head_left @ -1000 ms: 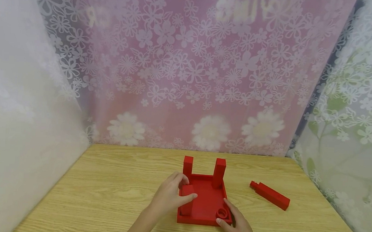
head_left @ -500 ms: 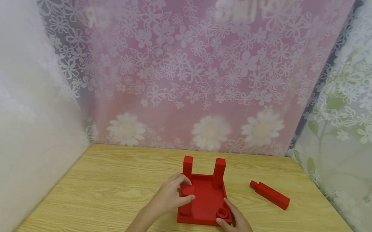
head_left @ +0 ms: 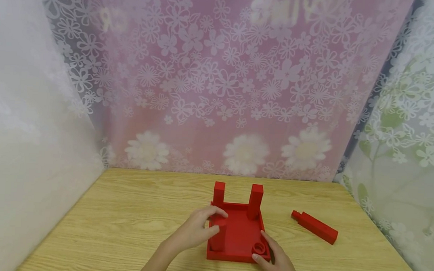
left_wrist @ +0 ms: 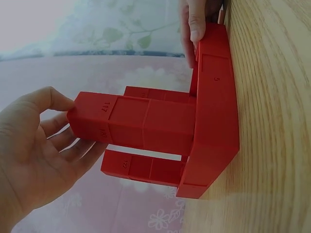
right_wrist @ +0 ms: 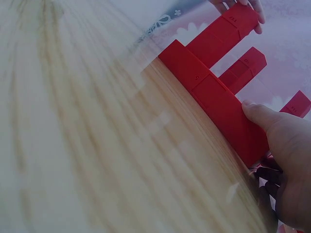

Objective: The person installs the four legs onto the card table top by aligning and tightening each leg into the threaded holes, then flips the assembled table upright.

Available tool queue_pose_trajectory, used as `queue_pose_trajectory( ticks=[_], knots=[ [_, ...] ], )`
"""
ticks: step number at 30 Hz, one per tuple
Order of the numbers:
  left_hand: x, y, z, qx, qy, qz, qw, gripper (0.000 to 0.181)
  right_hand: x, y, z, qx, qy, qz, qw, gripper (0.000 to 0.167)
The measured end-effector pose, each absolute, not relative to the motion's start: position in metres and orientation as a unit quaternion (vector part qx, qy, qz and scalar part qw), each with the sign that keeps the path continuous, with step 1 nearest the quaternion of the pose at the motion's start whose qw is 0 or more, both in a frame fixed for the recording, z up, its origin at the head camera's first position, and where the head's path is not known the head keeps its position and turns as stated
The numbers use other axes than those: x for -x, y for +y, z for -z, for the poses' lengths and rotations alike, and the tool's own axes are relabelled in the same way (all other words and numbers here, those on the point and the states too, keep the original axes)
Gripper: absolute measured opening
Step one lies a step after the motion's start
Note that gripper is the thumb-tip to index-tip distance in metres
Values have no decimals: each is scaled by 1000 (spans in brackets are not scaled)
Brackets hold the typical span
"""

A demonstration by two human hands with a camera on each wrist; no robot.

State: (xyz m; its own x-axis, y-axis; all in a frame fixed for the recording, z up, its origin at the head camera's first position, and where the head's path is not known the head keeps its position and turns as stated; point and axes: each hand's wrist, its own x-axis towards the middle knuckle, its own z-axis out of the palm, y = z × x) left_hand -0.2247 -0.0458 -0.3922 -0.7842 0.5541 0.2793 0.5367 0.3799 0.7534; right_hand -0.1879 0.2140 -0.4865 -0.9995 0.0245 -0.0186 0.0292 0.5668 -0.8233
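A shallow red tray-like base (head_left: 239, 233) lies on the table. Three square red posts stand up from its corners: far left (head_left: 219, 192), far right (head_left: 256, 200) and near left (head_left: 217, 238). At the near right corner sits a round red socket (head_left: 259, 248). My left hand (head_left: 196, 227) is at the top of the near left post, fingers loosely spread; in the left wrist view the thumb or a finger touches the post's end (left_wrist: 90, 116), other fingers partly behind it. My right hand (head_left: 278, 263) grips the base's near right corner, thumb on the front wall (right_wrist: 209, 94).
A loose red post (head_left: 316, 227) with a notched, narrower end lies on the wooden table (head_left: 145, 205) right of the base. A pink floral curtain (head_left: 211, 91) hangs behind the table, with pale sheets at both sides.
My left hand has loosened around the near left post and drawn back to the left, its thumb coming off the post's front. The right hand and the base have stayed put.
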Motion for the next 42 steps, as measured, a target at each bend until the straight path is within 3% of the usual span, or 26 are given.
queue_pose_trajectory(
  ticks=[4, 11, 21, 34, 42],
  knots=[
    [223, -44, 392, -322, 834, -448, 0, 29, 189, 215, 489, -15, 886, 464, 2, 80],
    [214, -34, 393, -237, 887, -381, -108, 41, 189, 214, 489, -13, 882, 471, 1, 80],
    [208, -24, 398, -207, 877, -410, -141, 31, 188, 213, 487, -11, 885, 465, -4, 79],
    [209, -29, 405, -233, 842, -474, -116, 28, 187, 212, 482, -13, 884, 467, 0, 79],
    [215, -38, 404, -279, 822, -495, -50, 34, 187, 212, 483, -12, 883, 470, -1, 79]
  ],
)
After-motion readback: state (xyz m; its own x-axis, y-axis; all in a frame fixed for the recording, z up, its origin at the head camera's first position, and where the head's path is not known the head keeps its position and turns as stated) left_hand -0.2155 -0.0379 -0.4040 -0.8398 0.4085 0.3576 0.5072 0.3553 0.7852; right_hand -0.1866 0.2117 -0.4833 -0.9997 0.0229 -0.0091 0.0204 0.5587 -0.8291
